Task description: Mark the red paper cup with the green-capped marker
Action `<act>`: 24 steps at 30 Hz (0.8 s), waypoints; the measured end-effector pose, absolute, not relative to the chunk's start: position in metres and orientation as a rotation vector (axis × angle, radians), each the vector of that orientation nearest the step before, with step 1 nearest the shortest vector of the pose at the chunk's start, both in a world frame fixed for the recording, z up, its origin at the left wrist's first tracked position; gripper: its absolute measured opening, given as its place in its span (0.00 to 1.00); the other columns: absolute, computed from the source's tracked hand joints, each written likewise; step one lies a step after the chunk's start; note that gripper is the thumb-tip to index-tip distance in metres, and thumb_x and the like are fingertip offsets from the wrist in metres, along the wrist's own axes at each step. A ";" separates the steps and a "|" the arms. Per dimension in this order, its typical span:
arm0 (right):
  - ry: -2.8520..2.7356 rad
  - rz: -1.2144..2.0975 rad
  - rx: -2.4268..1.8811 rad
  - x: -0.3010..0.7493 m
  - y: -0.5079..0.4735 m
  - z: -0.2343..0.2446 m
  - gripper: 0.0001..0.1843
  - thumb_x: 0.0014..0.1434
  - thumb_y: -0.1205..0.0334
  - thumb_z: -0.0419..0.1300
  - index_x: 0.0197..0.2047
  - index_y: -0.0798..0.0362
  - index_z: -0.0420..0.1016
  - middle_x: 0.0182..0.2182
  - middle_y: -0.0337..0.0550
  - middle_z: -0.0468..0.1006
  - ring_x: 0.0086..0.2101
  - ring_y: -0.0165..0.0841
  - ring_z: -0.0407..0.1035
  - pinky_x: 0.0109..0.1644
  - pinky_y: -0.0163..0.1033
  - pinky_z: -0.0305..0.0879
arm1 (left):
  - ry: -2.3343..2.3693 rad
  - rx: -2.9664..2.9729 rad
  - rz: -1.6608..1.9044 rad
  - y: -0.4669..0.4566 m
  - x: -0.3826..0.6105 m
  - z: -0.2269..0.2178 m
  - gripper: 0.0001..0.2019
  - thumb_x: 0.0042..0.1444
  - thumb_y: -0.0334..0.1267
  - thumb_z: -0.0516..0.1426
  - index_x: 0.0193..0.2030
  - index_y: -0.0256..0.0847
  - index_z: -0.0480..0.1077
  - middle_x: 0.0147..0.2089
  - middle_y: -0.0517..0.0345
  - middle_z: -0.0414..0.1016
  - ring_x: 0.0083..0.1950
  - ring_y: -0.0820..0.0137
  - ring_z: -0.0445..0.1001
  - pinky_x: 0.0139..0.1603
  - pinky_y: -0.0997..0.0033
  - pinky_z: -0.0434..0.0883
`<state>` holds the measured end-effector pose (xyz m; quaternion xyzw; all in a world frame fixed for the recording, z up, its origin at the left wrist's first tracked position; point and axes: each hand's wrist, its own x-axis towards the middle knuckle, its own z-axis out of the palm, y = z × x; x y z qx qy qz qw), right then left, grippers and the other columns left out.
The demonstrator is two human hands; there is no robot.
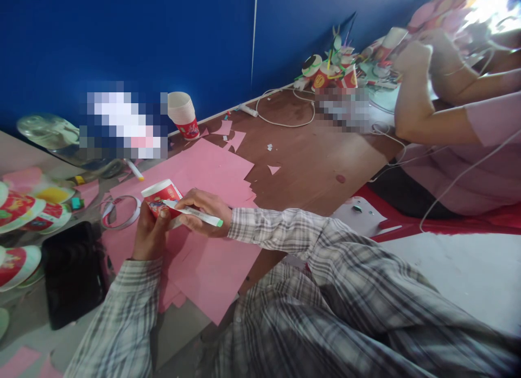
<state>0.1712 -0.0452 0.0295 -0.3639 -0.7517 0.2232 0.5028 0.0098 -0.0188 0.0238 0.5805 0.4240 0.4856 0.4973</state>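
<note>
My left hand (150, 232) is wrapped round the lower part of a red and white paper cup (160, 194), held tilted over pink paper sheets (211, 174). My right hand (205, 208) is closed on a white pen-like stick with a green end (195, 213), its tip resting against the cup's side. Both my sleeves are grey plaid.
A stack of paper cups (184, 115) stands by the blue wall. A tape roll (121, 211), a black phone (72, 273) and flattened red cups (24, 210) lie left. Decorated cups (330, 74) and a white cable (285, 120) sit far right, beside another person's arm (431, 95).
</note>
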 end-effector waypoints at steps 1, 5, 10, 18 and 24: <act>-1.810 0.530 -0.866 0.171 -0.045 0.029 0.12 0.61 0.62 0.50 0.45 0.61 0.65 0.36 0.47 0.70 0.35 0.26 0.64 0.46 0.34 0.63 | 1.038 1.448 1.168 -0.019 0.009 0.024 0.21 0.48 0.50 0.55 0.46 0.41 0.61 0.40 0.58 0.65 0.37 0.76 0.64 0.40 0.73 0.62; -1.766 0.528 -0.829 0.172 -0.046 0.030 0.13 0.62 0.62 0.49 0.45 0.61 0.65 0.36 0.47 0.70 0.34 0.26 0.64 0.45 0.33 0.63 | 1.110 1.566 1.134 -0.017 0.005 0.021 0.21 0.49 0.52 0.52 0.46 0.42 0.60 0.39 0.59 0.64 0.37 0.76 0.63 0.39 0.73 0.61; -1.741 0.555 -0.826 0.173 -0.047 0.033 0.13 0.62 0.61 0.49 0.43 0.62 0.66 0.35 0.47 0.71 0.32 0.25 0.64 0.43 0.33 0.64 | 1.183 1.675 1.100 -0.015 0.001 0.019 0.24 0.49 0.55 0.51 0.46 0.40 0.60 0.39 0.59 0.64 0.37 0.75 0.63 0.39 0.73 0.61; -1.739 0.572 -0.845 0.172 -0.046 0.032 0.12 0.60 0.62 0.49 0.43 0.60 0.67 0.35 0.47 0.71 0.32 0.26 0.65 0.42 0.33 0.64 | 1.174 1.689 1.116 -0.015 0.004 0.023 0.22 0.49 0.54 0.51 0.45 0.39 0.61 0.37 0.59 0.64 0.35 0.76 0.62 0.37 0.74 0.61; -1.720 0.551 -0.859 0.171 -0.047 0.033 0.11 0.59 0.64 0.50 0.42 0.60 0.68 0.34 0.47 0.71 0.33 0.26 0.66 0.42 0.32 0.65 | 1.124 1.602 1.118 -0.014 0.002 0.019 0.21 0.49 0.51 0.52 0.46 0.41 0.60 0.39 0.59 0.64 0.37 0.76 0.62 0.39 0.74 0.61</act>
